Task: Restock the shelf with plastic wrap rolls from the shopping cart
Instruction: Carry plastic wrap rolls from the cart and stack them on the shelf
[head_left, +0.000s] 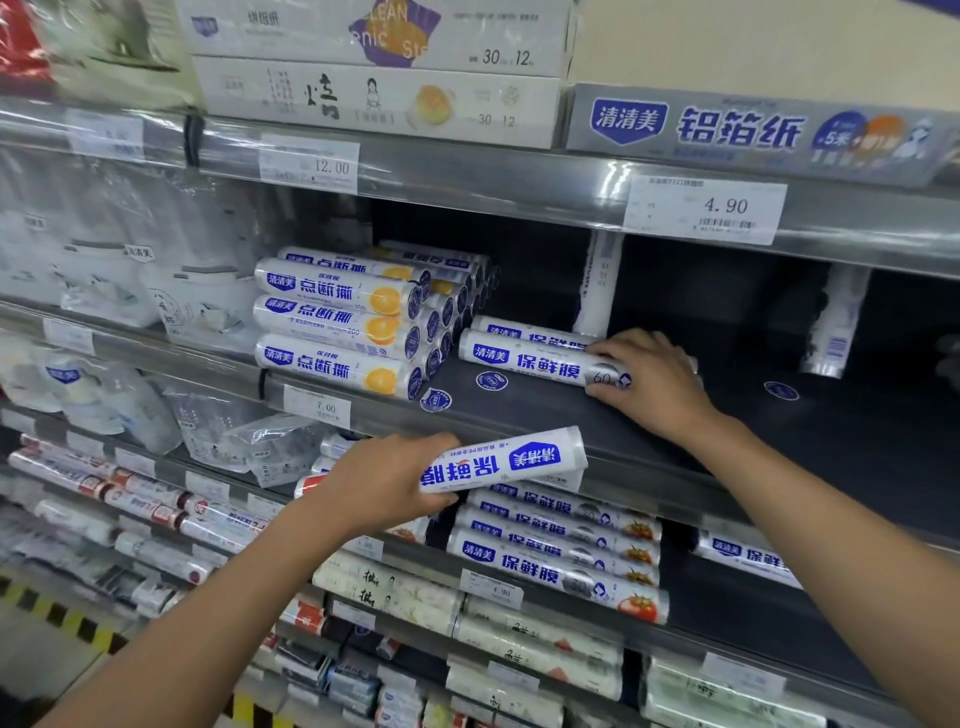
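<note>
Left hand (384, 483), low and in front of the shelf edge: clasped round the left end of a plastic wrap roll (504, 460), thumb underneath. Print upside down, long axis roughly level, right end free in the air against the shelf lip.

Right hand (649, 379), higher and further in: fingers curled over the right end of a shelved roll (535, 358), lying flat on the dark shelf (571, 415), print upright.

Plastic wrap roll below and to the left of the right hand, apart from it and from the shelved roll.

Just behind the shelved roll, a rear roll (530, 328) of the same print; contact between the two not determinable.

Left on the same shelf: stacked orange-print rolls (337, 322), near the shelved roll but apart.

Under the left hand: lower-shelf rolls (556, 545) of matching print.

Above: price tag (704, 210) reading 4.90, below a foil box (753, 130).
</note>
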